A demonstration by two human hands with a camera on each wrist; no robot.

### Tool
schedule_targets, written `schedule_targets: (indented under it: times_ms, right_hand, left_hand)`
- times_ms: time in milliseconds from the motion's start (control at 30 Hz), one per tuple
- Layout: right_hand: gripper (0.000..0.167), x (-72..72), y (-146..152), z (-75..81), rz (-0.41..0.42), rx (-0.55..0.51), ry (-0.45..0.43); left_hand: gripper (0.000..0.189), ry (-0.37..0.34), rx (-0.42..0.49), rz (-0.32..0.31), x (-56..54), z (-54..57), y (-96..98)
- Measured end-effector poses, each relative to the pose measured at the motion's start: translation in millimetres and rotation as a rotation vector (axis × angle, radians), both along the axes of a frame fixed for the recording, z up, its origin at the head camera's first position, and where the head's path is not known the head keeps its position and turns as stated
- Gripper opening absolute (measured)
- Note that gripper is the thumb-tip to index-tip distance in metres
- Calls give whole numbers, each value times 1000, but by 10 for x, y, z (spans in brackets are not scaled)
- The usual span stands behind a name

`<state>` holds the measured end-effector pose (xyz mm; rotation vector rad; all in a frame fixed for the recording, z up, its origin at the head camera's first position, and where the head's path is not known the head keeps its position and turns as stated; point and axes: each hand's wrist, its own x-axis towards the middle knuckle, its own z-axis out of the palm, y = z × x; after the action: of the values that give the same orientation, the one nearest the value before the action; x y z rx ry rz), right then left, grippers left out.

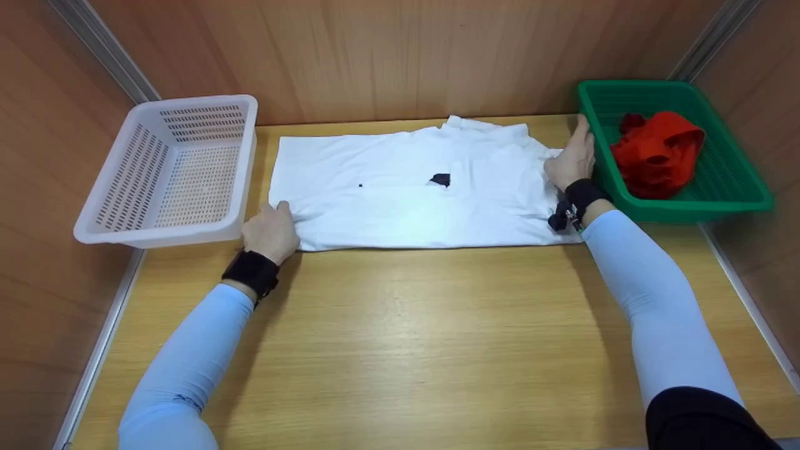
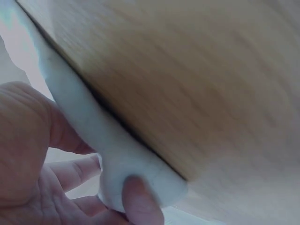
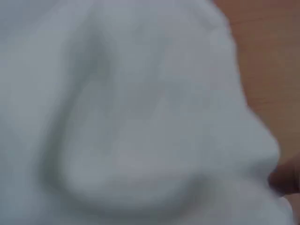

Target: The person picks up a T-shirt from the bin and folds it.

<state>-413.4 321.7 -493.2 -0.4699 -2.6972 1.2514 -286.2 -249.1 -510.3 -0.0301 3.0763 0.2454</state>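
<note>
A white T-shirt [image 1: 375, 215] lies folded lengthwise near the back wall, a dark patch showing at its middle and wrinkles at its right end. At its left end my left hand [image 1: 272, 232] pinches the hem; the left wrist view shows thumb and fingers around the bunched cloth [image 2: 117, 150]. My right hand [image 1: 573, 156] is at the shirt's right end beside the green basket, its fingers extended away from me and the thumb apart from them. In the right wrist view, white cloth [image 3: 154, 117] fills most of the picture, with a fingertip [image 3: 284, 178] at its edge.
A white plastic basket [image 1: 244, 169] stands at the back left, close to my left hand. At the back right, a green basket [image 1: 694, 211] holds a bundle of red cloth [image 1: 662, 153]. Wooden panels enclose the back and sides of the table [image 1: 412, 350].
</note>
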Motion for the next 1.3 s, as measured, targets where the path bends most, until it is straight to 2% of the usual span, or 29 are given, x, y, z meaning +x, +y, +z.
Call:
schedule_targets:
  times_ms: [67, 100, 233, 333, 367, 400, 433, 567, 633, 700, 733, 800, 933, 1067, 1200, 1300]
  right_hand:
    - [98, 4, -22, -42, 48, 240, 75]
    - [94, 15, -37, -63, 78, 313, 94]
    - [69, 122, -104, -83, 167, 493, 116]
    - [47, 271, -129, -19, 202, 605, 142]
    - [41, 335, -126, 14, 217, 632, 122]
    - [39, 403, -120, 49, 236, 651, 78]
    - [44, 471, -111, 83, 264, 664, 14]
    - [88, 716, -1, 183, 402, 665, -305]
    - [100, 788, 85, 202, 467, 626, -401]
    - [100, 838, 164, 237, 524, 596, -451]
    - [99, 853, 192, 256, 547, 584, -466]
    - [83, 876, 224, 298, 594, 585, -484]
    - [52, 921, 170, 364, 642, 705, -507]
    - [31, 961, 65, 407, 649, 828, -530]
    - [2, 1015, 18, 430, 634, 900, -461]
    - [6, 1044, 12, 424, 611, 905, -367]
  left_hand:
    - [36, 13, -3, 0, 6, 7, -2]
    - [36, 17, -3, 0, 11, 10, -2]
    - [38, 19, 4, 7, 28, 18, 0]
    - [41, 22, 8, 4, 34, 19, 1]
    - [42, 22, 10, 3, 35, 15, 3]
    - [43, 23, 11, 5, 35, 15, 2]
    - [45, 21, 13, 9, 33, 14, -2]
    - [59, -2, 32, 33, 19, 15, -41]
    - [68, -18, 49, 40, 13, 19, -66]
    - [75, -33, 62, 48, 5, 25, -92]
    - [77, -37, 68, 51, 4, 29, -102]
    - [80, -40, 75, 59, 11, 37, -116]
    - [82, -50, 69, 63, 60, 60, -135]
    - [81, -79, 64, 49, 113, 92, -110]
    - [74, -67, 53, 36, 152, 110, -85]
    - [66, -18, 75, 45, 168, 109, -88]
